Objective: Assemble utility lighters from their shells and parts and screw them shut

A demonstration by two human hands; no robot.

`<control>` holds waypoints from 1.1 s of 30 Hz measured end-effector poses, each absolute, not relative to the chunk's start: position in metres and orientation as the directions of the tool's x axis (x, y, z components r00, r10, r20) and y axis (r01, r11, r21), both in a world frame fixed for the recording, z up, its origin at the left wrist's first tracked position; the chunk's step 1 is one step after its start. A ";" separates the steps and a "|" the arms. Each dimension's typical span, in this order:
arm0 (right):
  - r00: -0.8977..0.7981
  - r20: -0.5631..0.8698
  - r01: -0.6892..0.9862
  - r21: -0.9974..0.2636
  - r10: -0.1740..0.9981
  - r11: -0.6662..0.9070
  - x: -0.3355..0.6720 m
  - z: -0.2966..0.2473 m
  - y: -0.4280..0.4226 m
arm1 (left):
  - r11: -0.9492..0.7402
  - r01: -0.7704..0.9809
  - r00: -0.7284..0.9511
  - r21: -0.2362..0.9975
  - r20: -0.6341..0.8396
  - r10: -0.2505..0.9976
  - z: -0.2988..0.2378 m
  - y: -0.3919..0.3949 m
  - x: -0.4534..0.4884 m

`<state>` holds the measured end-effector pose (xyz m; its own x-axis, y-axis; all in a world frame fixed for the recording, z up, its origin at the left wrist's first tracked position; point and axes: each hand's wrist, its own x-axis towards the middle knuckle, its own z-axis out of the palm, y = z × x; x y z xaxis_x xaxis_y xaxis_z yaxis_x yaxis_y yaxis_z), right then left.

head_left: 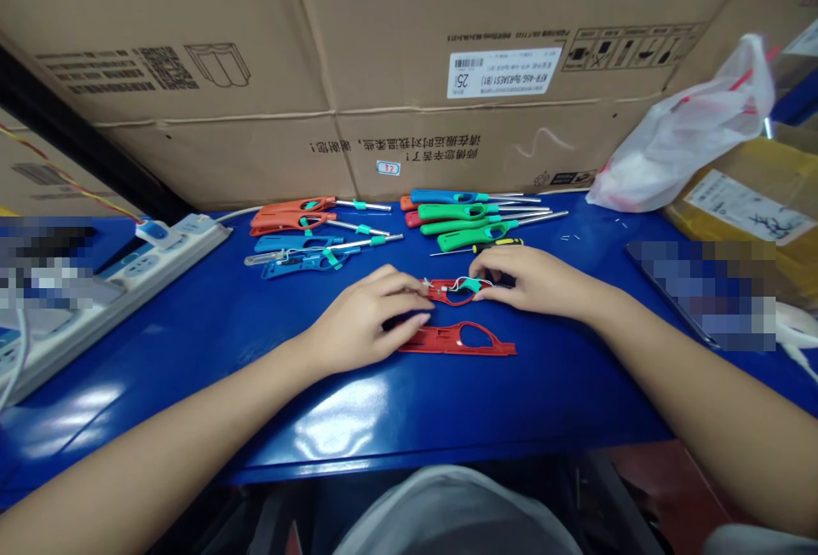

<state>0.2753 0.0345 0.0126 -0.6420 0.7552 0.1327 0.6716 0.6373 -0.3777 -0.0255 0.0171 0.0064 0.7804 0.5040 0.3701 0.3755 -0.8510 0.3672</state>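
Between my two hands lies a red lighter half [440, 291] with white wires and a green trigger [471, 285] in it. My left hand [377, 316] has its fingers curved over the left end of this half. At its right end, my right hand [521, 278] pinches the piece with thumb and fingers near the trigger. Closer to me rests the other red lighter shell [447, 339], flat on the blue table, its left end partly under my left thumb. Just beyond my right hand is a black-and-yellow screwdriver [498, 245].
Orange lighters [294, 216] and opened blue lighters [307, 252] lie at back left; green lighters [460, 222] and a blue one at back right. A power strip [134, 282] runs along the left. A phone [690, 291] and plastic bag [690, 129] are right. A cardboard box [256, 146] stands behind.
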 end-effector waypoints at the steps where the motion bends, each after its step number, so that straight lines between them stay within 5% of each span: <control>1: -0.653 0.148 0.660 -0.369 0.743 0.654 0.276 0.013 0.035 | -0.838 0.405 0.747 0.367 0.396 0.535 0.005 0.020 -0.026; 7: -0.684 0.239 0.611 -0.327 0.689 0.721 0.275 0.016 0.034 | -0.736 0.490 0.630 0.467 0.393 0.669 -0.007 0.033 -0.030; 16: -0.568 0.449 0.576 -0.381 0.689 0.723 0.269 0.018 0.030 | -0.762 0.447 0.579 0.469 0.498 0.646 -0.004 0.030 -0.028; 21: -0.521 0.395 0.559 -0.512 0.757 0.652 0.270 0.024 0.029 | -0.820 0.385 0.734 0.422 0.398 0.550 0.000 0.029 -0.031; 24: -0.639 0.274 0.495 -0.570 0.719 0.657 0.271 0.027 0.026 | -0.826 0.391 0.737 0.406 0.399 0.546 0.001 0.030 -0.032; 27: -0.734 0.156 0.514 -0.509 0.661 0.690 0.270 0.026 0.024 | -0.821 0.396 0.743 0.412 0.382 0.550 0.002 0.033 -0.033; 33: -0.607 0.173 0.689 -0.374 0.776 0.622 0.275 0.024 0.025 | -0.822 0.448 0.773 0.351 0.310 0.553 0.000 0.037 -0.035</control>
